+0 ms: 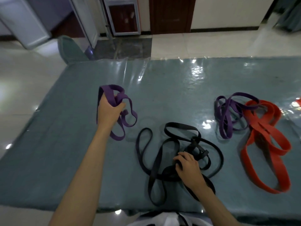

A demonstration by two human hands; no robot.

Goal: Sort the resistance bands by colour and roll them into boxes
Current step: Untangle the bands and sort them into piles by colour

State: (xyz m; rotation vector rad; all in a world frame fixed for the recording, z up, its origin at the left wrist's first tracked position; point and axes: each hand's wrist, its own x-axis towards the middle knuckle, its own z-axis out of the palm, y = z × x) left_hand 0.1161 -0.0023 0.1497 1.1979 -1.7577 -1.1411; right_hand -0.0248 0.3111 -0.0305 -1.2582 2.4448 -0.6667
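On grey-green plastic-covered table [162, 88]: my left hand [110, 111], fingers curled, grips bunch of purple flat rubber bands [130, 111], far left. Right hand [187, 168], fingers bent, pinches tangled black flat rubber bands [156, 160], near centre. Second purple bunch [224, 121] overlaps orange-red bands [267, 144], right. Judgement: lift purple clear before pulling; no boxes visible.

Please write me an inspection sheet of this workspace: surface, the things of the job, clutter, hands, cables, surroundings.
Surface: table under a grey-green glossy cover.
Job's things: purple band held up at left; black bands tangled in the middle; second purple bundle lying beside and partly over the red bands at right. No boxes seen.
Clutter: nothing seen.
Hands: left hand grips the purple band; right hand grasps the black bands.
Cables: nothing seen.
Surroundings: tiled floor, dark door, glass-fronted cabinet.
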